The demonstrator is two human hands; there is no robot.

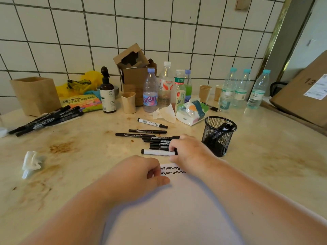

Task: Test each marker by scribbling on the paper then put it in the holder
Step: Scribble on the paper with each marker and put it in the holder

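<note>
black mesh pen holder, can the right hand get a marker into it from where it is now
Probably yes: the black mesh pen holder stands open-topped just right of the right hand, which grips the white-barrelled marker, with nothing between them.

Single view, head-worn, wide-angle. It looks forward and steeply down from above the near edge of the counter (265, 174), facing the tiled wall (70, 41) at the far side. Both forearms enter from the bottom edge, close to the lens; the left hand (141, 174) and right hand (187, 151) sit near centre frame. The paper (177, 209) fills the lower middle. Straight lines bow toward the frame edges. No second view shares the scene.
</note>
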